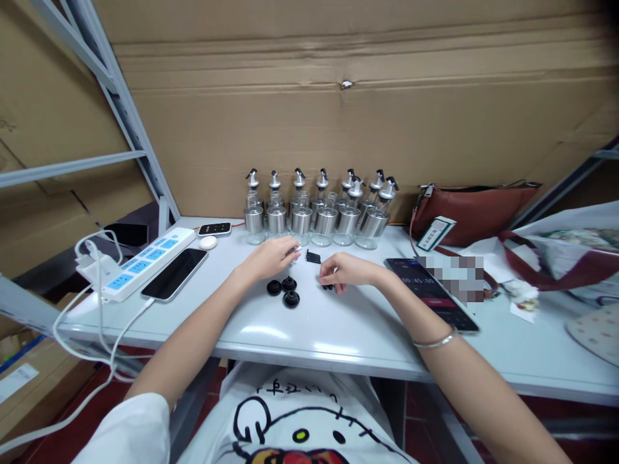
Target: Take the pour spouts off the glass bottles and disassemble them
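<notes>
Fingers of the L hand [273,258] are bent nearly closed, tips pinched on a small pale part [296,249], too blurred to ID. R hand [345,269] is half curled, thumb & fingertips down at tiny black pieces [328,287]; can't tell if any are gripped or only touched.

Desk [358,328] carries everything, hands working nr its middle. Handbag [476,216], red-brown, sits at the far edge, R side. Glass bottles w/ steel bands [302,220] stand upright in rows along the far edge, approx. centre; back row has pourer tops w/ black spouts, as do the two rightmost in front, other front necks w/o. Power strip [137,265] runs nr the L edge, black smartphone [175,274] beside it; a phone showing a timer [425,283] lies R of the R hand.

Black ribbed stoppers [291,299], 3 pcs, are loose btwn the L hand & near edge. Thin black strips [313,257] lie grouped btwn the hands, toward the bottles.

Step in hand, prob.: handling small parts, one hand each. Parts this tiny call for a fine fingertip pinch, esp. on the R, w/ strips left undisturbed.
</notes>
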A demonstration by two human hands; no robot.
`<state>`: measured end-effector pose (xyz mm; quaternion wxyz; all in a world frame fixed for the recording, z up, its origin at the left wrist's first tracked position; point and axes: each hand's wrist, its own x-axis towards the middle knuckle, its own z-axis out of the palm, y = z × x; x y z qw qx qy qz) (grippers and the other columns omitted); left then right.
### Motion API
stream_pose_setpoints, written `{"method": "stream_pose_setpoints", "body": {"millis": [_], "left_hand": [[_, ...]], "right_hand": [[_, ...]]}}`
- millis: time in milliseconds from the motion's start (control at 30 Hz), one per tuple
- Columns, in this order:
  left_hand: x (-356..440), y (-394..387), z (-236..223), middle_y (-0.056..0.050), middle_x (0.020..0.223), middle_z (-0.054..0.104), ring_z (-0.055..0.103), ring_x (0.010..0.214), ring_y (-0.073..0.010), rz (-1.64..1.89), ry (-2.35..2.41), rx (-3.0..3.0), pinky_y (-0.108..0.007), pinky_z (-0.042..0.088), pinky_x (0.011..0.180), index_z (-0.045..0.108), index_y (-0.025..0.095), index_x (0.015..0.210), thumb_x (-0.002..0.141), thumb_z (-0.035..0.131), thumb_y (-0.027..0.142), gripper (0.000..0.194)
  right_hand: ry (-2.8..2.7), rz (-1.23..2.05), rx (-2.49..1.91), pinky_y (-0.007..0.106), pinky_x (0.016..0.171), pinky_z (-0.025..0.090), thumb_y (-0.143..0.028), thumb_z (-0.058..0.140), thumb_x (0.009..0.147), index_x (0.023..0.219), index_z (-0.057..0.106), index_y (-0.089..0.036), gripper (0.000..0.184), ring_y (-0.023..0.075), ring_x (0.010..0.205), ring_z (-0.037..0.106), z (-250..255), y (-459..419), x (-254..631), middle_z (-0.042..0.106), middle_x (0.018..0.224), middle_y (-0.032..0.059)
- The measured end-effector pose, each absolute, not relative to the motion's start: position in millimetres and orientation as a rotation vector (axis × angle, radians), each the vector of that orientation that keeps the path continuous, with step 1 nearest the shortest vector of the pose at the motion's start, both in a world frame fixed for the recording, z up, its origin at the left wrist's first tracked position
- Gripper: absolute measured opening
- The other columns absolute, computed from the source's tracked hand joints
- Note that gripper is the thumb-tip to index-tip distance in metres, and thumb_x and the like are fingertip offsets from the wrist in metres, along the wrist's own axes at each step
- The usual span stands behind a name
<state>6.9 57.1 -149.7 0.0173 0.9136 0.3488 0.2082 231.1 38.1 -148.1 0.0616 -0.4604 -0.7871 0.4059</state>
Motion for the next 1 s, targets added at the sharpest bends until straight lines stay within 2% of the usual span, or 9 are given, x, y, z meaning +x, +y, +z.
{"method": "stream_pose_setpoints", "body": {"millis": [167,333,400,500,600,700,833,1000], "left_hand": [[6,56,-150,-0.008,0.112,0.053,0.058,0.093,-0.019,0.77,1.018,2.779,-0.031,0.044,0.084,0.053,0.017,0.1,0.092,0.041,0.029,0.018],[8,55,-148,-0.007,0.1,0.054,0.056,0.085,-0.0168,0.934,0.941,2.617,-0.031,0.045,0.079,0.047,0.017,0.094,0.09,0.045,0.027,0.011],[11,55,-149,-0.007,0.102,0.054,0.056,0.089,-0.0166,1.042,0.875,2.495,-0.031,0.046,0.08,0.044,0.018,0.092,0.09,0.045,0.027,0.009],[19,53,-152,-0.01,0.114,0.051,0.055,0.104,-0.018,1.174,0.768,2.317,-0.032,0.047,0.085,0.042,0.019,0.093,0.091,0.043,0.028,0.01],[26,52,-156,-0.012,0.122,0.047,0.052,0.112,-0.0187,1.242,0.678,2.288,-0.032,0.047,0.088,0.041,0.019,0.098,0.092,0.042,0.033,0.015],[27,52,-159,-0.012,0.123,0.045,0.048,0.115,-0.0191,1.248,0.655,2.445,-0.035,0.045,0.091,0.041,0.02,0.103,0.094,0.04,0.036,0.018],[22,52,-156,-0.013,0.121,0.044,0.05,0.111,-0.019,1.166,0.694,2.642,-0.036,0.046,0.09,0.042,0.02,0.105,0.095,0.038,0.034,0.018],[19,50,-152,-0.013,0.121,0.043,0.051,0.109,-0.0194,1.361,0.677,2.819,-0.036,0.047,0.089,0.038,0.02,0.105,0.096,0.035,0.029,0.013]], "right_hand": [[-2.349,1.286,-1.402,0.025,0.049,0.046,-0.047,0.065,0.068,0.075,0.059,-0.015,0.033,0.0148,0.049,0.058,-145,37,235,0.059,0.055,0.0006],[-2.284,0.872,-1.339,0.023,0.05,0.036,-0.049,0.051,0.081,0.067,0.054,-0.016,0.036,0.0093,0.046,0.046,-141,39,233,0.05,0.049,-0.0027],[-2.158,0.818,-1.239,0.023,0.051,0.035,-0.051,0.045,0.084,0.067,0.053,-0.016,0.04,0.0089,0.049,0.043,-141,39,228,0.047,0.051,-0.0032],[-1.919,0.959,-1.07,0.022,0.048,0.033,-0.057,0.043,0.084,0.079,0.054,-0.016,0.043,0.0078,0.051,0.04,-143,36,216,0.049,0.064,-0.0017],[-1.679,1.256,-0.938,0.021,0.045,0.031,-0.062,0.049,0.079,0.088,0.053,-0.017,0.046,0.0088,0.055,0.047,-145,31,205,0.053,0.075,0.0005],[-1.479,1.464,-0.846,0.02,0.045,0.03,-0.062,0.059,0.073,0.088,0.051,-0.018,0.047,0.01,0.056,0.051,-147,28,198,0.051,0.069,-0.0019],[-1.328,1.556,-0.811,0.019,0.044,0.027,-0.056,0.069,0.069,0.084,0.051,-0.018,0.045,0.0067,0.048,0.045,-148,26,194,0.046,0.058,-0.0064],[-1.167,1.673,-0.677,0.019,0.046,0.034,-0.05,0.076,0.063,0.078,0.052,-0.016,0.045,0.0065,0.053,0.049,-143,24,190,0.056,0.069,-0.0014]]}}
